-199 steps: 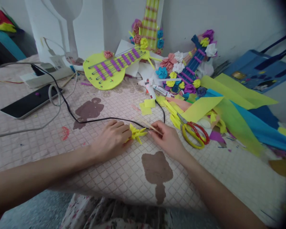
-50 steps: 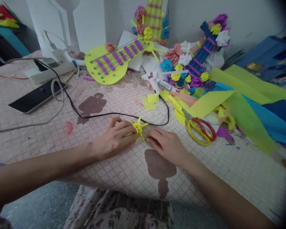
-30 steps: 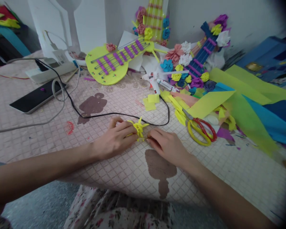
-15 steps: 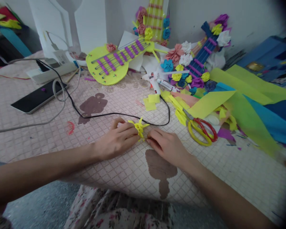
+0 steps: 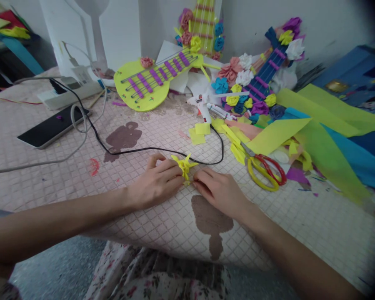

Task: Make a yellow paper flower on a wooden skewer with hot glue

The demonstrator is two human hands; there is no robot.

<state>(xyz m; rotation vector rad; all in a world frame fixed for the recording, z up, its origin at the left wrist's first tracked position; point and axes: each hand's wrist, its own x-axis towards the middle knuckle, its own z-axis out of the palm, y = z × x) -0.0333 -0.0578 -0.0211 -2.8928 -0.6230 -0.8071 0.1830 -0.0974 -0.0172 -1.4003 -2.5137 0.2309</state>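
Note:
In the middle of the cloth, my left hand (image 5: 159, 182) has its fingers closed on a small yellow paper flower (image 5: 185, 166) with pointed petals. The petals stick up and out past my fingertips. Close by on the right, my right hand (image 5: 220, 189) is pinched with its fingertips near the flower's lower edge. Whatever lies between those fingertips is too small or too hidden to name. A bit of yellow shows low between the two hands. To the right of them lie scissors (image 5: 264, 168) with red and yellow handles.
A white glue gun (image 5: 201, 106) lies behind my hands, its black cord (image 5: 150, 148) looping across the cloth. Crepe paper strips (image 5: 334, 154) spread over the right. Farther back are a yellow paper guitar (image 5: 140, 89) and a blue one (image 5: 262, 81). A phone (image 5: 51, 127) lies left.
Both hands hold nearly the same pose. The yellow flower has tipped slightly between them, and the whole view has shifted a little.

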